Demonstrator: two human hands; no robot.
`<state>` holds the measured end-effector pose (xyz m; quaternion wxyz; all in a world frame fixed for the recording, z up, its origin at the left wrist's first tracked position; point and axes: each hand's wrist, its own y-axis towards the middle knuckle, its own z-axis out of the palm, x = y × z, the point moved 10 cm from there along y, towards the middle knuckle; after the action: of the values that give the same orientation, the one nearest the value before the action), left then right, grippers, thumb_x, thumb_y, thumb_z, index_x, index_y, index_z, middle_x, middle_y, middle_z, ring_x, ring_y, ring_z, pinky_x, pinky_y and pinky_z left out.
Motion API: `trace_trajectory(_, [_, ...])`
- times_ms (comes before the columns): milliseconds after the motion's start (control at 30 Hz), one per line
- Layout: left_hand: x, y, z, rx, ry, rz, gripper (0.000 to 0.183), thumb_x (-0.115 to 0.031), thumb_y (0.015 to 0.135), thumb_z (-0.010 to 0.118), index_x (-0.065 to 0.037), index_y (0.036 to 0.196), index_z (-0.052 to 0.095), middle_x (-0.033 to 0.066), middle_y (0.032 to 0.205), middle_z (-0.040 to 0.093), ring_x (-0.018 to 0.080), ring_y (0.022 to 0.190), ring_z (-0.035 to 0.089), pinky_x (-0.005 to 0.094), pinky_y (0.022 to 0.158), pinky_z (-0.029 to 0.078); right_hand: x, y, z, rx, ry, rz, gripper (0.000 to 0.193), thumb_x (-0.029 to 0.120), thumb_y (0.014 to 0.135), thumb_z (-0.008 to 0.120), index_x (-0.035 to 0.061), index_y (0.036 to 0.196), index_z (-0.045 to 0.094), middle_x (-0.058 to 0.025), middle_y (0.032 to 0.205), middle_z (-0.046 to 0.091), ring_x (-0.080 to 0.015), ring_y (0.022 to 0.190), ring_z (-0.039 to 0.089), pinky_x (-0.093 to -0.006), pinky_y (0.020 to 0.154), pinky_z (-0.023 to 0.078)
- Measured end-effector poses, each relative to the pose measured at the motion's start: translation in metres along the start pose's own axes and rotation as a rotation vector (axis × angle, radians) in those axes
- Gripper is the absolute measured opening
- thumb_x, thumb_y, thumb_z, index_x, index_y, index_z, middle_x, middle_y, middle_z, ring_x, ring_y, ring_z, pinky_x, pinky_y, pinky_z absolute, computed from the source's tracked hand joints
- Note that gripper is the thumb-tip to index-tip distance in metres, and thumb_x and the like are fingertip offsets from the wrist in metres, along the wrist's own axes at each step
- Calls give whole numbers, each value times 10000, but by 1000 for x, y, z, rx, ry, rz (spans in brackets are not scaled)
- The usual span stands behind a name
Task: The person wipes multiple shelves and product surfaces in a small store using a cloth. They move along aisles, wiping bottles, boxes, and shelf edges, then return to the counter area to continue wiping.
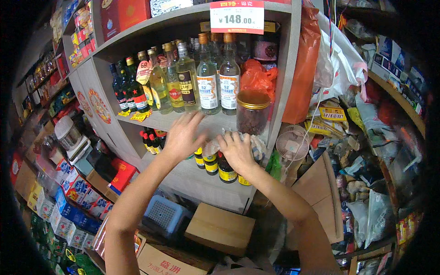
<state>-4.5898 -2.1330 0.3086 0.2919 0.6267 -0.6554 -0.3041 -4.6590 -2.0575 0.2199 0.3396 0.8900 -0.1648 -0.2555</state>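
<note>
My left hand [183,136] is in front of the shelf board [160,122], below the row of bottles, with its fingers apart and nothing in them. To its right, my right hand [236,150] has its fingers curled over a crumpled greyish cloth [258,147] at the board's front edge; part of the cloth is hidden under the palm. Right behind that hand stands a jar with a gold lid [253,100] and dark contents. Two clear bottles with white labels [207,89] stand upright to the jar's left. Dark bottles with yellow labels [227,172] sit on the lower shelf beneath my right hand.
Green and amber bottles [137,89] fill the shelf's left part. A red plastic bag [259,77] lies behind the jar. A white fan [293,143] stands right of the shelf. Below are a blue stool [164,214] and a cardboard box [220,228]. Stacked cartons line the left.
</note>
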Motion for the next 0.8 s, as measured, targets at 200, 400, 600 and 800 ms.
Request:
trace_trajectory(200, [-49, 134, 106, 408, -44, -264, 892, -674, 657, 652, -49, 1265, 466, 313, 1152, 533, 418, 1060, 553, 453, 891, 453, 0, 4, 1, -7, 26, -2, 313, 184, 768, 553, 61, 1055, 580, -75, 962, 576, -231, 940, 534, -430, 739, 394])
trace_trajectory(400, [-32, 121, 91, 232, -121, -355, 761, -564, 670, 679, -53, 1202, 490, 282, 1115, 552, 401, 1041, 569, 443, 880, 465, -3, 6, 6, 161, 129, -82, 270, 161, 799, 535, 66, 1047, 583, -90, 986, 589, -264, 990, 527, -445, 780, 389])
trace_trajectory(600, [22, 77, -50, -182, -167, -247, 600, -268, 703, 760, -52, 1185, 474, 150, 1101, 577, 260, 1032, 579, 378, 903, 456, -43, 24, 36, 605, 311, 109, 269, 158, 837, 548, 72, 1065, 661, -120, 1168, 602, -301, 1145, 506, -498, 902, 405])
trace_trajectory(800, [39, 22, -131, -251, -68, -323, 657, -316, 670, 773, -70, 1204, 480, 183, 1119, 539, 336, 1069, 524, 410, 930, 420, -115, 43, 76, 618, 33, 474, 294, 168, 873, 526, 106, 1132, 649, -91, 1130, 646, -317, 1073, 586, -519, 804, 469])
